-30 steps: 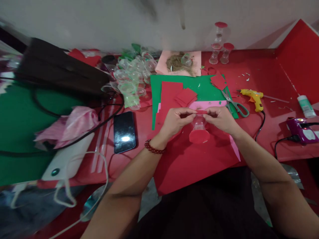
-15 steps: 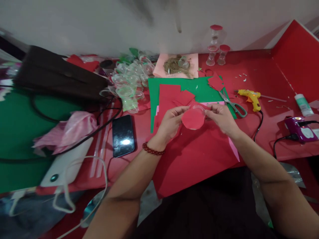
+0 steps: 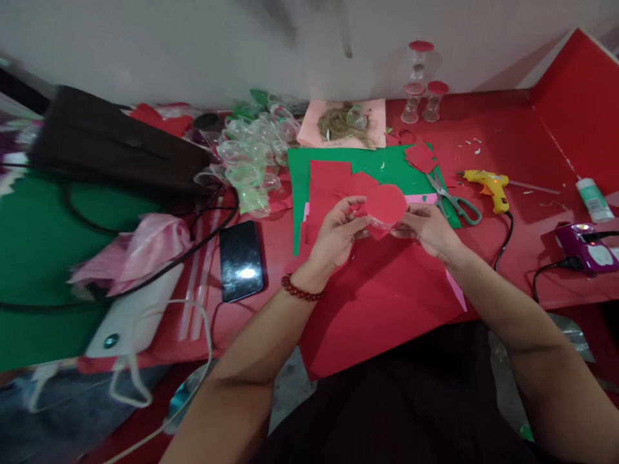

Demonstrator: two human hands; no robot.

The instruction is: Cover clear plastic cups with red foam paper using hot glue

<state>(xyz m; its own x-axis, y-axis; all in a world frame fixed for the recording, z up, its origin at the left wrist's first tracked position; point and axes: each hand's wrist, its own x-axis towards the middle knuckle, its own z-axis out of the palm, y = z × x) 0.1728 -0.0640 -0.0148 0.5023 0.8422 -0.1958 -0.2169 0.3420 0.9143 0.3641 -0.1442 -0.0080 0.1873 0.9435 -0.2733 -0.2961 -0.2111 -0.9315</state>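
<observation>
Between my two hands is an hourglass of clear plastic cups (image 3: 385,205), tilted so its round red paper end faces up at me. My left hand (image 3: 339,233) grips its left side, fingers closed at the rim. On the right side my right hand (image 3: 425,227) pinches the rim and the red paper at the lower end. Most of the clear cup body is hidden behind the red disc. Below the hands lies a large red sheet (image 3: 372,309). Red paper pieces (image 3: 331,183) rest just beyond, on a green sheet (image 3: 396,171).
Scissors (image 3: 454,200) and a yellow glue gun (image 3: 491,187) lie to the right. Finished-looking hourglasses (image 3: 412,103) stand at the back. Clear cups (image 3: 256,148) are heaped at back left, beside sand on pink paper (image 3: 309,125). A phone (image 3: 240,261) lies left; a glue bottle (image 3: 594,200) far right.
The hourglass has been tipped over in my hands: its red disc end swung from facing down near me to facing up and farther away. Both hands have kept hold of it.
</observation>
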